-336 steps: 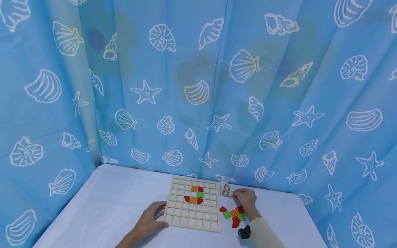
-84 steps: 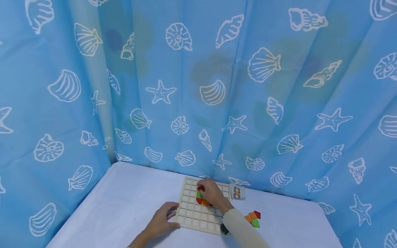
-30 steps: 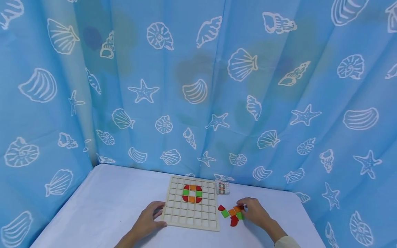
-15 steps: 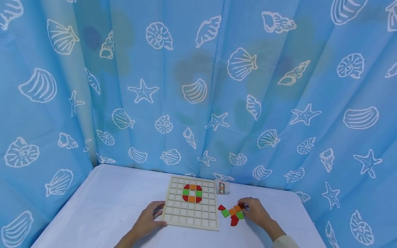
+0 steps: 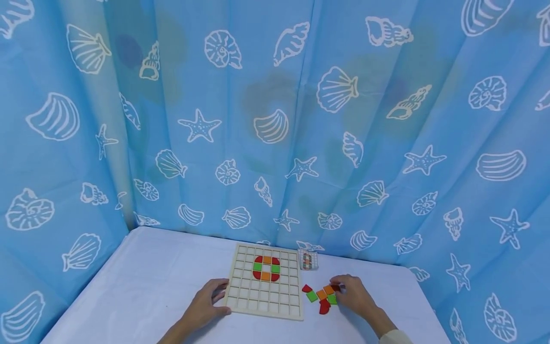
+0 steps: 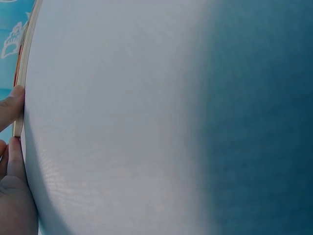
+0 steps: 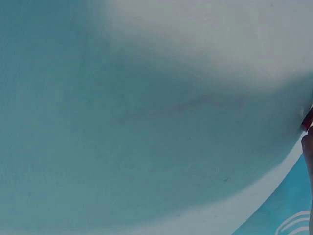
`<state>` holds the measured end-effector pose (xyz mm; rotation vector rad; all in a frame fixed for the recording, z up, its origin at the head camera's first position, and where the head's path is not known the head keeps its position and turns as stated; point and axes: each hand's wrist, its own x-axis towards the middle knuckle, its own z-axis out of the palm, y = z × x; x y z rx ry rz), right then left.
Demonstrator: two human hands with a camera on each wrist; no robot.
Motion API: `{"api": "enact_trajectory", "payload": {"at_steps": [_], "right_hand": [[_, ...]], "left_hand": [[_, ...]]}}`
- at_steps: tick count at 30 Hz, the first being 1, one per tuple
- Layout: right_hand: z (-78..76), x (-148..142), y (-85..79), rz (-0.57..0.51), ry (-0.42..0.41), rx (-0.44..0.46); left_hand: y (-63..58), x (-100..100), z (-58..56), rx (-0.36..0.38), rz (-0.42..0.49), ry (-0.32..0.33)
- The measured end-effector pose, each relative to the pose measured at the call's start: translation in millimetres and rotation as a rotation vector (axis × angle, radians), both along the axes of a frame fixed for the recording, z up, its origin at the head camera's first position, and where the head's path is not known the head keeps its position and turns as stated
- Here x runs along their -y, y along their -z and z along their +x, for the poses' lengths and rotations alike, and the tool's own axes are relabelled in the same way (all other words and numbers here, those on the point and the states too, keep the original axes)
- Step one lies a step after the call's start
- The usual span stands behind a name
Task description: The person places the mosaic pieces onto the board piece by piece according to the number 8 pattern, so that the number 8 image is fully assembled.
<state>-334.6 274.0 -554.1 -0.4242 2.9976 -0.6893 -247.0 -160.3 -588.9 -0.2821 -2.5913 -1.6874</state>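
A pale square grid board (image 5: 264,306) lies on the table; red, green and orange tiles form a ring (image 5: 267,260) round one bare cell in its upper half. My left hand (image 5: 201,306) is at its left side, thumb by the near corner and fingers along the edge; the left wrist view shows fingertips against the board's rim (image 6: 23,63). Right of the board, my right hand (image 5: 354,294) pinches a dark red tile (image 5: 335,288) at one end of a loose group of tiles (image 5: 312,296). That red tile (image 7: 307,120) also appears at the right wrist view's margin, most of the hand being cut off.
A small pattern card (image 5: 309,260) lies by the board's far right corner, printed with a grid and coloured shapes. White cloth (image 5: 167,267) covers the table. A blue shell-print curtain (image 5: 275,143) hangs behind and at both sides.
Earlier the right hand was at the card, then over the board; the partial ring has since become complete around its middle. Now the hand is at the loose tiles, almost still. The left hand has stayed put.
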Motion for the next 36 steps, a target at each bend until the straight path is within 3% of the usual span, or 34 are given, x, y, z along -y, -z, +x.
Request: {"api": "enact_trajectory", "payload": {"at_steps": [17, 25, 32, 36], "right_hand": [[3.8, 10, -2.8, -0.002, -0.127, -0.001], [0.0, 18, -6.2, 0.012, -0.130, 0.003], [-3.5, 35, -9.1, -0.005, -0.115, -0.010], [-2.6, 55, -12.0, -0.057, -0.153, -0.060]], "left_hand": [[1.9, -1, -2.7, 0.022, -0.023, -0.018], [2.4, 0, -3.5, 0.005, 0.047, 0.006], [2.1, -1, -2.1, 0.001, 0.031, 0.008], [1.8, -2, -0.9, 0.011, 0.004, -0.006]]}}
